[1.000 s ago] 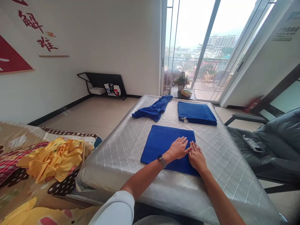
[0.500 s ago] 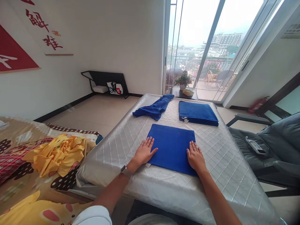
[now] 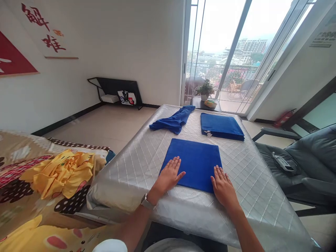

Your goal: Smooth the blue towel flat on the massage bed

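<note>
A flat, squared blue cloth (image 3: 196, 161) lies in front of me on the silver quilted table cover (image 3: 136, 164). Over its near left corner is my left hand (image 3: 169, 175), fingers stretched out and palm down. At the near right corner my right hand (image 3: 222, 183) rests flat, its fingertips on the cloth's edge. Neither hand grips anything. Behind, to the right, sits a stack of folded blue cloths (image 3: 222, 125) with white tags showing. A crumpled blue cloth (image 3: 174, 119) lies at the back left.
To the left is a bed with a yellow fabric bundle (image 3: 63, 171) on a patterned blanket. A dark armchair (image 3: 309, 157) with a white device (image 3: 283, 162) stands close on the right. Beyond the table's far edge, a potted plant (image 3: 206, 88) sits on a small stand.
Both hands have drawn back toward me along the cloth. My left hand has also moved right, over the near left corner, covering the tag seen there before.
</note>
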`<action>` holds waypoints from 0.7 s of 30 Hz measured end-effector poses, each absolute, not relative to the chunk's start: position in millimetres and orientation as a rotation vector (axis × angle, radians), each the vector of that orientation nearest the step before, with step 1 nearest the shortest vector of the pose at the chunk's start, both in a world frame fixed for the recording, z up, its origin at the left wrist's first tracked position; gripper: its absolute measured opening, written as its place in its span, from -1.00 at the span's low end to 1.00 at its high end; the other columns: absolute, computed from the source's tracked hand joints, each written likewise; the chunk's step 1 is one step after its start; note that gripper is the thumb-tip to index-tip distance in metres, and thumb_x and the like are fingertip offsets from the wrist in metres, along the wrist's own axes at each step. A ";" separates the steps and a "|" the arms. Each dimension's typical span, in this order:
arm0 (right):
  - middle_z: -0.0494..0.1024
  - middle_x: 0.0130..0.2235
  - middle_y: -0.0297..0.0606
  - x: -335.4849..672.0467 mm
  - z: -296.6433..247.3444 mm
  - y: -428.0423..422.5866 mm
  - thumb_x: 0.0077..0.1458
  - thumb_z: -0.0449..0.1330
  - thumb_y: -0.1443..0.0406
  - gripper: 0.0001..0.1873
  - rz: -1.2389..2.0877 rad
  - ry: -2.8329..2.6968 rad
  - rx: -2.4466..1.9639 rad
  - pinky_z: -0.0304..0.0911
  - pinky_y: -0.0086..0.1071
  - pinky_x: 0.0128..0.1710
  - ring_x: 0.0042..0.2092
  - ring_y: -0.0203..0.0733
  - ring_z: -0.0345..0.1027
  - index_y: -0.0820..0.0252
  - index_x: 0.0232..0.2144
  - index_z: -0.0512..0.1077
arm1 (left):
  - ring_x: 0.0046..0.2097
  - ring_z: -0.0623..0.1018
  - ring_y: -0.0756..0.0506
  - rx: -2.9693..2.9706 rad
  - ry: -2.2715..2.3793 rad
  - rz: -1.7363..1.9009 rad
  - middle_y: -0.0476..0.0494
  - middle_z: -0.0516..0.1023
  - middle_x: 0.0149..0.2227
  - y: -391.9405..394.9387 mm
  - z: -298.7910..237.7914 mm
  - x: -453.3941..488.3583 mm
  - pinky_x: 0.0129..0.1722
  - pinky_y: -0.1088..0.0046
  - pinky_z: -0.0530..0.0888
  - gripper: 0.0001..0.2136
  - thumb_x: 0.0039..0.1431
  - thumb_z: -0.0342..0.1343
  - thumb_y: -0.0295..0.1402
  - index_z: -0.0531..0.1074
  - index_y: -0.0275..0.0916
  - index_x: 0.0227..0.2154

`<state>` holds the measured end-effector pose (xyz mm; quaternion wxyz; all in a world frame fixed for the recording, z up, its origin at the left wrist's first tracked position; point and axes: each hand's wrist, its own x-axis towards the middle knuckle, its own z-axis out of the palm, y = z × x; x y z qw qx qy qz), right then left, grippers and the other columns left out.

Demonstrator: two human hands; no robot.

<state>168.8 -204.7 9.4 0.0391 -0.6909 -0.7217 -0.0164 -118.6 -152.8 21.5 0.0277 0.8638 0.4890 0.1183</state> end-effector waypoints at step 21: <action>-0.09 0.43 -0.19 164.5 -4.3 -213.7 0.36 -0.34 0.10 -0.30 0.028 -2.131 -2.141 -0.27 -0.11 0.40 0.44 -0.13 -0.26 0.34 0.40 -0.02 | 0.43 -0.01 -0.13 2.665 1.430 0.207 -0.12 -0.06 0.43 -161.2 11.5 -128.2 0.39 0.18 0.01 -0.35 0.42 -0.32 0.06 -0.20 -0.18 0.42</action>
